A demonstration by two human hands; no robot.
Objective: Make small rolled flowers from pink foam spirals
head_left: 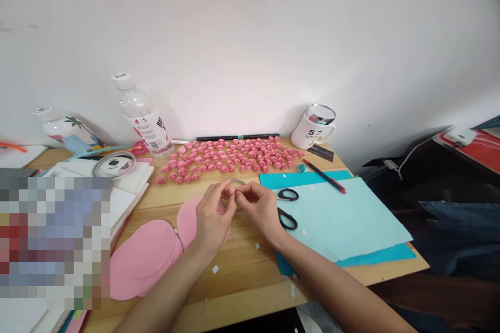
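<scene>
My left hand (213,217) and my right hand (260,209) meet over the wooden table (234,276), fingertips pinched together on a small pink paper roll (232,192). A clear tape ring (234,185) lies just behind the fingers. Several finished pink paper rosettes (234,156) are spread in rows beyond the hands. Pink paper circles (146,260) lie under and left of my left hand. Black-handled scissors (288,207) rest on the light blue paper (344,218) by my right hand.
A water bottle (144,117) and a second bottle (62,127) stand at the back left, a white mug (314,127) at the back right. A red pen (324,176), a black pen (238,137), a round lid (114,165) and white sheets (125,192) lie around.
</scene>
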